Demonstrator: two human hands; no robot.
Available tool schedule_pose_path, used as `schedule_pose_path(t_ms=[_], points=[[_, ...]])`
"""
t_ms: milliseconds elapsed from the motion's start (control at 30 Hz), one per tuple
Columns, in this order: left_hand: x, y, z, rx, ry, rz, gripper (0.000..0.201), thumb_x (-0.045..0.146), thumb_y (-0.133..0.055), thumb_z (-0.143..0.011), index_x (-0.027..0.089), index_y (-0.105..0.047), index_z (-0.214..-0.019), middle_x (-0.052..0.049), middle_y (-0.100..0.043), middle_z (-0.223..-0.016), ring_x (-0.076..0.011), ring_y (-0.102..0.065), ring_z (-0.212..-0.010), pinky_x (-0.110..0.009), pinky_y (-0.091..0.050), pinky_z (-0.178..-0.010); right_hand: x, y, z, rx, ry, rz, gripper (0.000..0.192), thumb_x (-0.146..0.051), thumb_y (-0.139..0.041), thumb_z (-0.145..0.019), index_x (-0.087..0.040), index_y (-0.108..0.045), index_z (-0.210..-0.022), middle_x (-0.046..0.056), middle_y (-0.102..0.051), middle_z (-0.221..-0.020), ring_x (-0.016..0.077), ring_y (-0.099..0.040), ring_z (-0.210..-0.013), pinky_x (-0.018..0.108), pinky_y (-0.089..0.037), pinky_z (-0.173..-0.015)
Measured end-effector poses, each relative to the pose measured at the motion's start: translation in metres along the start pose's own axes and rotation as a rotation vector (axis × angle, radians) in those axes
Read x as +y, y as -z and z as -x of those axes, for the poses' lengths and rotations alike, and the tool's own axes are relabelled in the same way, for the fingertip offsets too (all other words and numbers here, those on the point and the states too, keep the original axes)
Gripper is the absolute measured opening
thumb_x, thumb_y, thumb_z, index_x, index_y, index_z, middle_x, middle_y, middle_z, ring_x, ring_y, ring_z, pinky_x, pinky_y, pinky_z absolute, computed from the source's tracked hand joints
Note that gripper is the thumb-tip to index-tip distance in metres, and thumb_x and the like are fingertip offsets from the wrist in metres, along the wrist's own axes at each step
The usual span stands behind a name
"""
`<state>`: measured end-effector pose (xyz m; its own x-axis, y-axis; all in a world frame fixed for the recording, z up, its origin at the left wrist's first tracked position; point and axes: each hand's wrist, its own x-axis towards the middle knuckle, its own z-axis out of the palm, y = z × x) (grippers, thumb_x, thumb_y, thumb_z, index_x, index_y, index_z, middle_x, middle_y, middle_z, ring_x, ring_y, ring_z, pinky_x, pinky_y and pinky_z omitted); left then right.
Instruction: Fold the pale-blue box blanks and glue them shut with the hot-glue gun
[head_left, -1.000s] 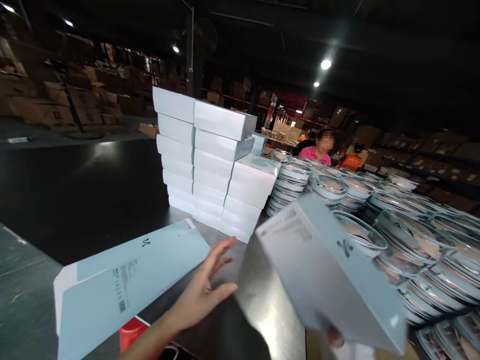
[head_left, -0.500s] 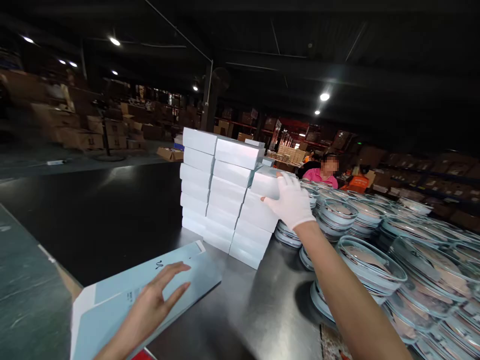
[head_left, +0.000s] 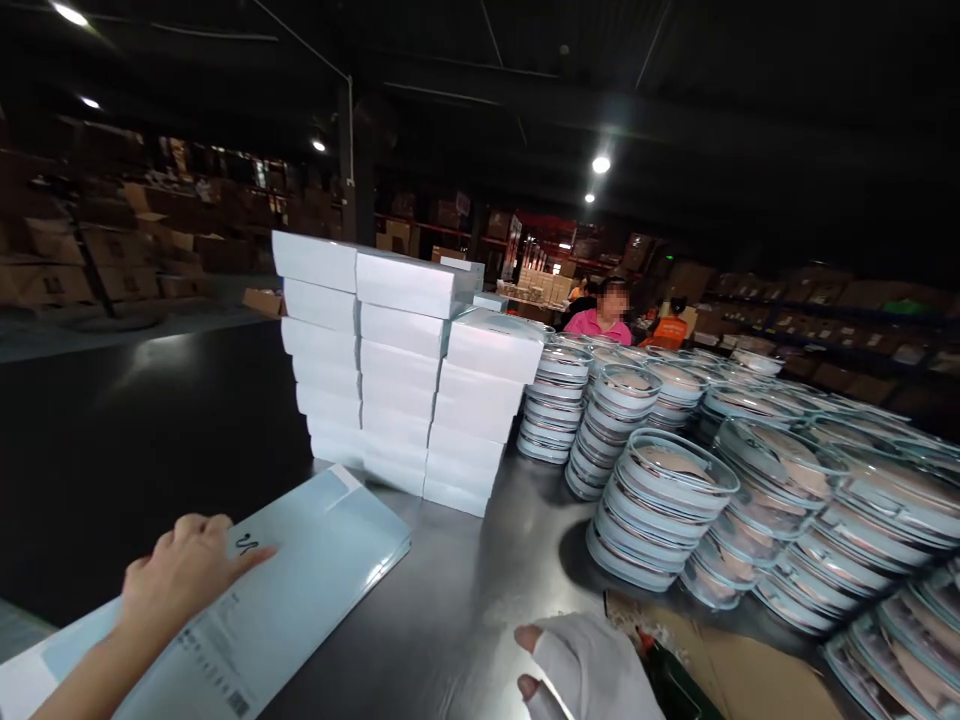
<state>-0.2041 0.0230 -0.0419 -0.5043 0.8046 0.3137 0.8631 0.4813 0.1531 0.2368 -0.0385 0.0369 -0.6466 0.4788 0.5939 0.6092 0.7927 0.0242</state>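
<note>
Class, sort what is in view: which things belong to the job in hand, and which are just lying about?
Probably the job:
flat blue cartons, under the left hand
white boxes, stacked on the table
round clear containers in stacks, perhaps; no hand touches them

Probably lying about:
dark green object beside the right hand
brown boxes at far left

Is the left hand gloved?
No, the left hand is bare on the flat blue cartons, while the right hand wears a pale glove.

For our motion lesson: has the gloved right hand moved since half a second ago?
Yes: the gloved right hand has come away from the stacked white boxes, toward the camera.
</note>
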Motion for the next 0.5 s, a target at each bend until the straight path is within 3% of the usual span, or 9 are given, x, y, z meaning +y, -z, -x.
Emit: schedule_pose_path(t_ms=[167, 233, 300, 367, 433, 500], points=[[0.008, 0.040, 0.015, 0.284, -0.185, -0.226, 0.050, 0.057, -0.028, -0.105, 0.017, -0.058, -0.097, -0.012, -0.072, -0.096, -0.0346, -0.073, -0.093, -0.037, -0.055, -0.071, -0.006, 0.000, 0.001, 0.122, 0.012, 0.103, 0.038, -0.012, -0.056, -0.088, -0.016, -0.052, -0.126, 0.009, -0.076, -0.097, 0.0235, -0.072, -0.085, 0.035, -0.058, -0.076], [0.020, 0.064, 0.030, 0.403, -0.275, -0.221, 0.046, 0.055, -0.033, -0.106, 0.016, -0.058, -0.101, -0.009, -0.074, -0.090, -0.0291, -0.073, -0.079, -0.031, -0.051, -0.064, -0.014, -0.002, -0.002, 0.203, -0.022, 0.237, 0.037, -0.017, -0.058, -0.088, -0.015, -0.056, -0.124, 0.011, -0.073, -0.096, 0.0259, -0.069, -0.083, 0.039, -0.056, -0.073], [0.036, 0.084, 0.051, 0.501, -0.424, -0.109, 0.040, 0.055, -0.042, -0.105, 0.019, -0.059, -0.096, -0.001, -0.073, -0.075, -0.0218, -0.069, -0.060, -0.026, -0.044, -0.056, -0.022, -0.007, -0.003, 0.307, -0.100, 0.386, 0.034, -0.024, -0.060, -0.088, -0.016, -0.060, -0.121, 0.012, -0.070, -0.093, 0.0279, -0.065, -0.080, 0.042, -0.054, -0.071], [0.051, 0.097, 0.073, 0.553, -0.646, 0.095, 0.037, 0.055, -0.050, -0.102, 0.022, -0.059, -0.088, 0.003, -0.069, -0.065, -0.0177, -0.067, -0.055, -0.025, -0.044, -0.055, -0.027, -0.014, -0.003, 0.358, -0.131, 0.456, 0.034, -0.032, -0.063, -0.088, -0.016, -0.062, -0.118, 0.014, -0.070, -0.094, 0.0305, -0.065, -0.081, 0.046, -0.055, -0.071], [0.065, 0.102, 0.093, 0.543, -0.792, 0.344, 0.034, 0.054, -0.055, -0.101, 0.023, -0.059, -0.086, 0.004, -0.069, -0.064, -0.0156, -0.067, -0.053, -0.024, -0.045, -0.055, -0.027, -0.021, -0.001, 0.310, -0.185, 0.356, 0.041, -0.038, -0.065, -0.088, -0.016, -0.063, -0.122, 0.016, -0.073, -0.103, 0.0337, -0.068, -0.088, 0.047, -0.058, -0.074], [0.076, 0.101, 0.107, 0.471, -0.760, 0.550, 0.035, 0.056, -0.054, -0.100, 0.025, -0.059, -0.085, 0.005, -0.070, -0.065, -0.0155, -0.067, -0.052, -0.024, -0.047, -0.054, -0.025, -0.024, 0.003, 0.193, -0.359, 0.037, 0.043, -0.040, -0.064, -0.090, -0.017, -0.063, -0.125, 0.014, -0.076, -0.108, 0.0317, -0.073, -0.091, 0.040, -0.061, -0.075]])
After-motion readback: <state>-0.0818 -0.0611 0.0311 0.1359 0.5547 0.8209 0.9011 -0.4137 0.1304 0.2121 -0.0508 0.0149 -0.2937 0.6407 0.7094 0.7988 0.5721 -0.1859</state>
